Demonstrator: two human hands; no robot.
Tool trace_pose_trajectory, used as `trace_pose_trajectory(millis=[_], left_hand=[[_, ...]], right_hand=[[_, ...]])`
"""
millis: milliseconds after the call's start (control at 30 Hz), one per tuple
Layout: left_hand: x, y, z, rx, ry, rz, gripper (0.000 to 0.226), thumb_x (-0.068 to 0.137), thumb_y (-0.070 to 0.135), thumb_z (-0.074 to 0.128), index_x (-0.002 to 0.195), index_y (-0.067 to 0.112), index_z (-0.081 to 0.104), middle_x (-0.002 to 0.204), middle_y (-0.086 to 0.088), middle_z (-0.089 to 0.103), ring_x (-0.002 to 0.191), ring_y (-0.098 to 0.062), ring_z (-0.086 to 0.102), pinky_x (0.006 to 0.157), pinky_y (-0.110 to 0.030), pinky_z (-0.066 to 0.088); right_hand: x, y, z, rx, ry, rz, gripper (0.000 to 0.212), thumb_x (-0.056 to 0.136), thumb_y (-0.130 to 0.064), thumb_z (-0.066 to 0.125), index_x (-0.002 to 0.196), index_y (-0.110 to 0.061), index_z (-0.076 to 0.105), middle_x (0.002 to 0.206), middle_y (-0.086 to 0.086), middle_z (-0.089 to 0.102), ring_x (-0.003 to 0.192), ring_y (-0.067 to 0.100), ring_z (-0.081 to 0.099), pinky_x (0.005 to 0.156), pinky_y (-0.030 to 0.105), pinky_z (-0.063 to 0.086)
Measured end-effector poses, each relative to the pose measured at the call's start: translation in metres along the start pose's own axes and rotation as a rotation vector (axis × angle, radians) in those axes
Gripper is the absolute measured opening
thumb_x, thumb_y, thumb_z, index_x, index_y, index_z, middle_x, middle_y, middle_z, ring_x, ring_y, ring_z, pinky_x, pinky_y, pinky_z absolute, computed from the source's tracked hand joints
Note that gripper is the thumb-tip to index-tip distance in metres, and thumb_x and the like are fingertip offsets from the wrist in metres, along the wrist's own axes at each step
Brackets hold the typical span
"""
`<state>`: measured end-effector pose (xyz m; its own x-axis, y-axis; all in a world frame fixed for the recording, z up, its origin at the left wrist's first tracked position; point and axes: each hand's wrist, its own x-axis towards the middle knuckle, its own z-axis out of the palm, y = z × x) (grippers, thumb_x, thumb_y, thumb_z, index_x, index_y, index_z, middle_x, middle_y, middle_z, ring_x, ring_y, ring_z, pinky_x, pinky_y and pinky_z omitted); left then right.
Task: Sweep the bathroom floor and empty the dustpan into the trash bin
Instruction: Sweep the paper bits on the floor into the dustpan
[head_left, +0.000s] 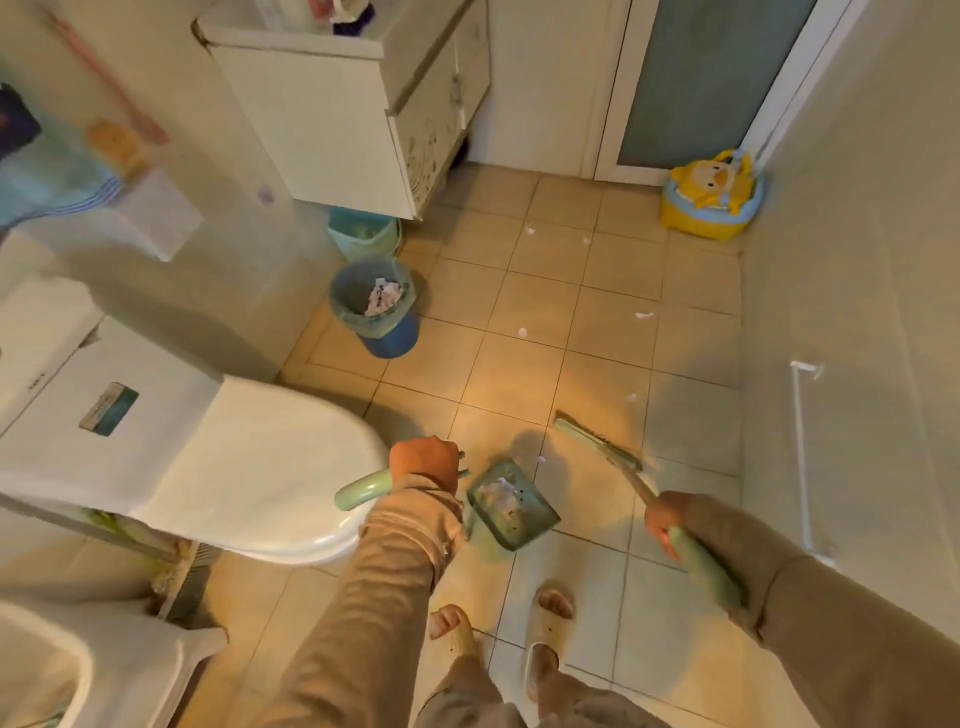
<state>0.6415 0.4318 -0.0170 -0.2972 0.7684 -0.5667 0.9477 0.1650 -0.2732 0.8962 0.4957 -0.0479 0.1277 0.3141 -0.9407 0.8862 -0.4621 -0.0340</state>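
Observation:
My left hand (423, 462) grips the curved green handle (361, 488) of a teal dustpan (511, 506), whose pan sits low over the tiled floor just in front of my feet and holds crumpled paper bits. My right hand (667, 519) holds the green broom handle (709, 569); the broom head (597, 441) lies on the floor to the right of the pan. A blue trash bin (376, 312) lined with a bag and holding crumpled paper stands farther off, beside the wall. Small white scraps (644, 315) lie scattered on the tiles beyond the broom.
A white toilet (249, 457) with its lid down fills the left. A vanity cabinet (343, 119) hangs above a teal bucket (363, 234). A yellow child's potty (714, 195) sits by the glass door at the far right. My feet in slippers (550, 623) stand below.

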Motion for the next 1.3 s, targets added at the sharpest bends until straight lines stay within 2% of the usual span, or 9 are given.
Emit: trace_pose_trajectory(millis=[133,300,433,633,800,900,1100,1200,1300], left_hand=[[-0.007,0.0,0.008,0.028,0.03,-0.02,0.028,0.096,0.019,0.045,0.121,0.016,0.058,0.121,-0.003,0.065,0.112,-0.022,0.062,0.089,-0.03,0.049],[-0.013,0.003,0.017,0.038,0.033,-0.02,0.027,0.097,0.02,0.047,0.12,0.016,0.06,0.117,-0.003,0.067,0.109,-0.022,0.063,0.088,-0.03,0.05],[-0.014,0.004,0.014,0.036,0.016,-0.031,0.028,0.097,0.02,0.046,0.121,0.016,0.058,0.121,-0.002,0.065,0.113,-0.022,0.061,0.09,-0.03,0.049],[-0.015,0.003,0.01,0.008,0.002,-0.008,0.031,0.096,0.022,0.048,0.125,0.016,0.055,0.125,-0.003,0.063,0.115,-0.021,0.059,0.093,-0.031,0.048],[-0.02,-0.012,0.013,-0.053,-0.029,0.012,0.036,0.091,0.031,0.055,0.124,0.015,0.055,0.122,-0.006,0.063,0.113,-0.024,0.06,0.093,-0.032,0.048],[-0.024,-0.024,0.014,-0.131,-0.031,0.022,0.038,0.089,0.037,0.055,0.12,0.015,0.056,0.12,-0.008,0.064,0.111,-0.026,0.061,0.092,-0.034,0.048],[-0.029,-0.033,0.02,-0.146,0.033,0.041,0.044,0.092,0.046,0.048,0.117,0.011,0.058,0.117,-0.011,0.065,0.108,-0.028,0.062,0.089,-0.034,0.049],[-0.029,-0.026,0.024,-0.108,0.115,0.092,0.041,0.093,0.044,0.047,0.113,0.011,0.06,0.113,-0.011,0.067,0.103,-0.029,0.064,0.086,-0.034,0.05],[-0.026,-0.023,0.022,-0.102,0.155,0.097,0.036,0.092,0.043,0.049,0.11,0.014,0.062,0.109,-0.008,0.069,0.099,-0.027,0.065,0.084,-0.034,0.051]], right_hand=[[0.0,0.023,0.031,-0.171,-0.024,-0.01,0.037,0.088,-0.007,0.035,0.051,-0.011,0.038,0.044,0.004,0.042,0.046,0.016,0.035,0.048,0.021,0.03],[-0.01,0.067,0.031,-0.012,-0.168,0.033,0.034,0.084,-0.001,0.038,0.052,-0.008,0.039,0.036,0.005,0.044,0.031,0.013,0.042,0.039,0.013,0.035],[-0.012,0.09,0.001,0.243,-0.316,0.002,0.058,0.091,-0.001,0.034,0.034,-0.01,0.04,0.027,0.002,0.041,0.02,0.01,0.04,0.033,0.007,0.03],[-0.02,0.086,-0.009,0.399,-0.33,-0.026,0.055,0.093,0.002,0.03,0.04,-0.013,0.035,0.025,0.001,0.035,0.016,0.009,0.034,0.028,0.007,0.026],[-0.028,0.069,0.004,0.39,-0.215,-0.071,0.049,0.09,0.006,0.031,0.045,-0.011,0.037,0.027,0.004,0.038,0.021,0.011,0.036,0.031,0.01,0.029],[-0.029,0.051,0.025,0.129,-0.084,-0.057,0.046,0.087,0.007,0.032,0.044,-0.008,0.036,0.025,0.006,0.039,0.035,0.016,0.038,0.041,0.02,0.033],[-0.026,0.035,0.057,0.0,-0.128,0.0,0.035,0.09,-0.004,0.034,0.057,-0.005,0.043,0.053,0.009,0.043,0.052,0.016,0.037,0.053,0.023,0.032],[-0.03,0.036,0.055,0.096,-0.218,-0.008,0.037,0.091,0.0,0.032,0.056,-0.006,0.041,0.029,0.004,0.044,0.038,0.013,0.042,0.041,0.018,0.034],[-0.033,0.042,0.038,0.376,-0.294,-0.063,0.042,0.09,0.003,0.032,0.051,-0.011,0.038,0.027,0.002,0.041,0.019,0.009,0.037,0.031,0.009,0.029]])
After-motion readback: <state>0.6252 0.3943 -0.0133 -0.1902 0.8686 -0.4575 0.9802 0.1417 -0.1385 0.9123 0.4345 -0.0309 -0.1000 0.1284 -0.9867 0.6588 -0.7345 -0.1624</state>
